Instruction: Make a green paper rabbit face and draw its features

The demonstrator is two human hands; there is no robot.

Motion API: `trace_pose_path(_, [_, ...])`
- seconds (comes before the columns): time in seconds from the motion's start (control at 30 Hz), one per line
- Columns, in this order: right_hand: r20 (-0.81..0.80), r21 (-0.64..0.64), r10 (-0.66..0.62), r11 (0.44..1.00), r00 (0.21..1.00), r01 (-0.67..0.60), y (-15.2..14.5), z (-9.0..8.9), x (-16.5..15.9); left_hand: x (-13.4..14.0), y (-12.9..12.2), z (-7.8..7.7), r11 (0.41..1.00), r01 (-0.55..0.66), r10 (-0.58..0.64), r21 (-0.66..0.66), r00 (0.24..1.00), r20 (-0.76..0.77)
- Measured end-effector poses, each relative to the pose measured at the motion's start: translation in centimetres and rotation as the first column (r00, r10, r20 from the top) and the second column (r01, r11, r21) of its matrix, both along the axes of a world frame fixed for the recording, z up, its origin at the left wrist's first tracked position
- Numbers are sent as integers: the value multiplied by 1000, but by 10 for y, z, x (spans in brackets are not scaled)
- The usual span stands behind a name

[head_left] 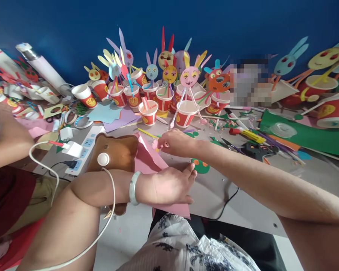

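Note:
My left hand (pixel 169 186), with a pale bangle on its wrist, lies palm down over a sheet of pink paper (pixel 151 152), fingers stretched out and slightly apart. Its fingertips reach the edge of a green paper cut-out with orange spots (pixel 202 166). Farther out, my right hand (pixel 175 143) is closed, its fingers curled down near the table. Beside those fingers is a small pink and yellow piece (pixel 155 146); whatever they pinch is mostly hidden. Just in front stands a red and white paper cup with paper straws (pixel 186 113), bearing a pink rabbit face (pixel 190 77).
Many cups with paper animal faces line the blue wall. A brown hot-water bag (pixel 113 145) and a power strip (pixel 87 146) lie left, their white cable crossing my left arm. Scissors (pixel 232 146) and scraps lie right. Another person's arm (pixel 8 131) is at far left.

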State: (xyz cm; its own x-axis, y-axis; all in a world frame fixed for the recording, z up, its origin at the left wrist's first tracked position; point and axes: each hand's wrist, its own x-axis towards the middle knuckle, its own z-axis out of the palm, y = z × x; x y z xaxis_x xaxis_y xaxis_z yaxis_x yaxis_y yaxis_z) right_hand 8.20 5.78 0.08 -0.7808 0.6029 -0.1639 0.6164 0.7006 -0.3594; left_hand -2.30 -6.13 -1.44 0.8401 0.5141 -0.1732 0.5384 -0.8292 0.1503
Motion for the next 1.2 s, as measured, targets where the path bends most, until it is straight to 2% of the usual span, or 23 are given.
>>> trace_pose_path(0.17, [-61, -93, 145, 984, 988, -150, -1, -4, -5, 3, 0, 0, 999, 32, -31, 29, 999, -41])
trace_pose_path(0.3, [-94, -71, 193, 977, 977, -200, 1, -1, -2, 4, 0, 5, 998, 53, -47, 46, 991, -122])
trace_pose_path(0.4, [-118, -71, 219, 971, 968, -229, 3, 1, 0, 4, -1, 5, 996, 44, -34, 83, 992, -121])
trace_pose_path(0.5, [-115, -60, 170, 982, 979, -177, 8, 4, 1, 3, -3, 0, 994, 49, -38, 95, 992, -120])
trace_pose_path(0.67, [33, 51, -72, 996, 997, 71, 19, 13, 0, -1, -5, -6, 989, 51, -41, 140, 996, -77])
trace_pose_path(0.8, [112, 62, -133, 990, 985, 126, 20, 13, -4, -2, -4, -5, 991, 54, -46, 122, 997, -68])
trace_pose_path(0.97, [142, 71, -108, 993, 984, 98, 17, 0, -12, -3, -3, -5, 994, 40, -35, 97, 998, -45])
trace_pose_path(1.1, [75, 63, -18, 998, 997, 14, 20, -10, -15, -5, -4, -4, 994, 42, -37, 103, 998, -49])
trace_pose_path(1.2, [65, 17, 0, 1000, 998, -1, 19, -12, -17, -5, -4, -1, 991, 51, -44, 124, 997, -59])
